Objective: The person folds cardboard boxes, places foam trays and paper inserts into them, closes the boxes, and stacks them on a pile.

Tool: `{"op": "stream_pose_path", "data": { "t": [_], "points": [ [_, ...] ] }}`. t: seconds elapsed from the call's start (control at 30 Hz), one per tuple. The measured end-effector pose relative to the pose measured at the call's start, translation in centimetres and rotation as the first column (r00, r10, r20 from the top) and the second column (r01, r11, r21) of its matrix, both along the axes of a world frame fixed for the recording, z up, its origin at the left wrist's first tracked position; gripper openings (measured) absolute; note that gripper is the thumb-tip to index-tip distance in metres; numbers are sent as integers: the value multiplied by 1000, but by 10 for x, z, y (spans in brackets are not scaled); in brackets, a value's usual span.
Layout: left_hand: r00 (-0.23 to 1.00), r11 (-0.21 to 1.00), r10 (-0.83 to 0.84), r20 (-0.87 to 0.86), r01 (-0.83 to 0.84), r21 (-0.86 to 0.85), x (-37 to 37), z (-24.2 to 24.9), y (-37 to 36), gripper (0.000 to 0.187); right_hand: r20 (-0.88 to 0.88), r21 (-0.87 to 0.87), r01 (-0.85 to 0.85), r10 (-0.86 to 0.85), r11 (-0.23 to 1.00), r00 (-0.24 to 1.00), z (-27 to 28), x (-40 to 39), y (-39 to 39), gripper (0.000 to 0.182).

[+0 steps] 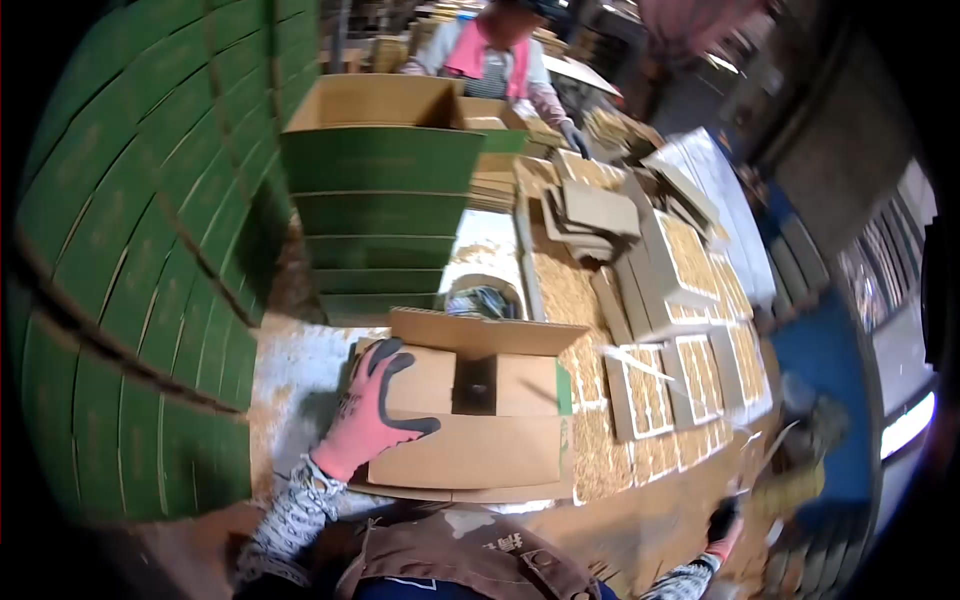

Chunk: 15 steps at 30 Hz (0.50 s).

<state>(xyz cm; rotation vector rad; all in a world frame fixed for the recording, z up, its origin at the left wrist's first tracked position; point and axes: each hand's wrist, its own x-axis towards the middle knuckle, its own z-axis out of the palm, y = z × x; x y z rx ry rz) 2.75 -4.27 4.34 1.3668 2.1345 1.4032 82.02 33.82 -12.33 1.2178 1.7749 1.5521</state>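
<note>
My left hand (370,410), in a pink glove with dark fingertips, has its thumb and fingers spread over the left side of a cardboard box (470,450). The long flaps of this box stand up or out, and its short flaps are folded in with a dark gap between them. At the lower right, my right hand (724,530), gloved in pink and black, is small and blurred near the table's front edge. Its fingers look bent, and a thin pale strip rises near them; whether they grip it cannot be made out.
Green boxes (100,250) are stacked high at the left. An open green box (385,160) tops another stack ahead. White-edged trays (645,390) of brown pieces cover the right side. Across the table stands a person (490,60) with a dark-gloved hand (574,138).
</note>
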Motion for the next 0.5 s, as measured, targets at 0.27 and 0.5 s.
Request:
{"op": "stream_pose_path", "data": {
  "t": [0.27, 0.5],
  "points": [
    [972, 987, -135, -190, 116, -107, -10, -11, 6, 85, -957, -194, -549, -279, 813, -74, 202, -403, -97, 35],
    [982, 979, -43, 186, 3, 205, -2, -19, 3, 107, -935, 236, -912, 336, 335, -119, 216, -704, -106, 53]
  ]
}}
